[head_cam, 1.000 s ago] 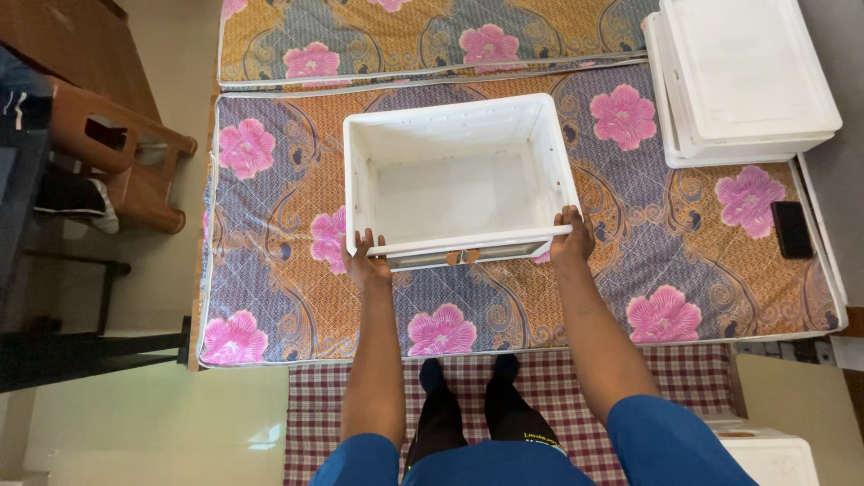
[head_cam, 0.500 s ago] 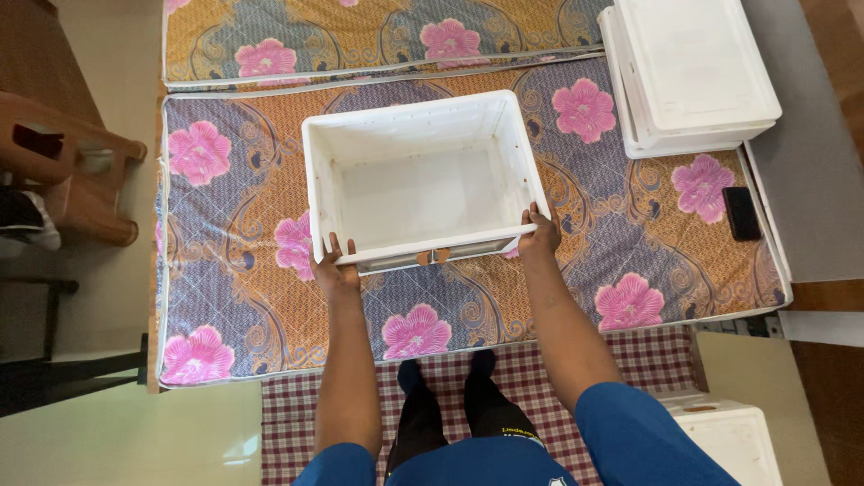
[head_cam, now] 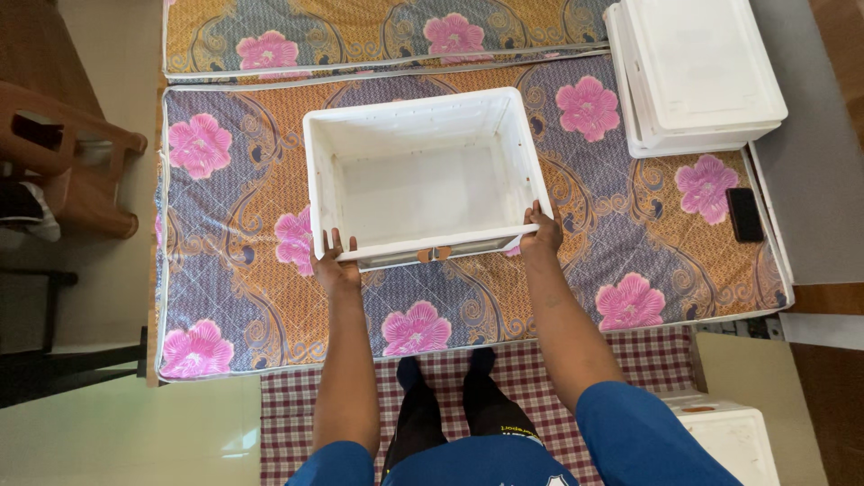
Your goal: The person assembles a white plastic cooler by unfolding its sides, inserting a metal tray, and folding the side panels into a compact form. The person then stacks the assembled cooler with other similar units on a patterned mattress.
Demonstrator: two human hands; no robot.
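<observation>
**Monitor:** Report the layout, largest item first.

**Operator:** I see a floral mattress (head_cam: 252, 270) across the floor, with a second floral mattress (head_cam: 360, 31) beyond it. The white crate (head_cam: 423, 175) is open side up and empty, above the middle of the near mattress. A stack of white lids (head_cam: 697, 76) lies at the far right corner. A dark phone (head_cam: 744, 214) lies near the right edge.

**Monitor:** Grip condition?

**Operator:** The left hand (head_cam: 335, 265) is clasped on the crate's near left corner. The right hand (head_cam: 543, 232) is clasped on its near right corner. Both hold the rim.

**Monitor:** Step in hand?

**Operator:** I judge it a two-handed carry or placement. I cannot tell whether the base touches the mattress. Any further move calls for a level crate and equal hold on both corners.
</observation>
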